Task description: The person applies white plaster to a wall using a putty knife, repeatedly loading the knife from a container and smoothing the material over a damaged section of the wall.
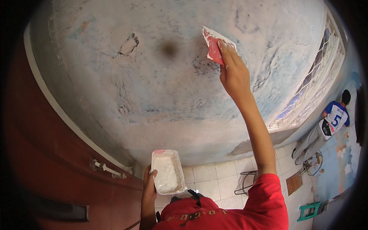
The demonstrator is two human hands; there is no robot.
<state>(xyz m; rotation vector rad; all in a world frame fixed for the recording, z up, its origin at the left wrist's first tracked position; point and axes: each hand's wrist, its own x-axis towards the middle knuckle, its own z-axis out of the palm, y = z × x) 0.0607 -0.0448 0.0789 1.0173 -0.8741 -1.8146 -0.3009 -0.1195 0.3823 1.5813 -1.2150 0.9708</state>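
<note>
My right hand point(234, 65) grips a red putty spreader point(215, 48) edged with white paste, its blade against the wall point(172, 92). The wall is patchy, pale and bluish, with rough dark marks and a chipped spot at the upper left. Low in front of my body, my left hand point(150, 180) holds a white rectangular tub point(168, 172) by its side, thumb over the rim. White putty lies inside the tub. Most of the left fingers are hidden behind it.
A reddish-brown door point(69, 161) with a metal handle point(109, 168) is at left. A barred window point(310, 80) is at right. Beyond it a person point(331, 120) stands facing a wall. A metal-legged stool point(245, 183) and a green plastic stool point(309, 211) stand on the tiled floor point(207, 174).
</note>
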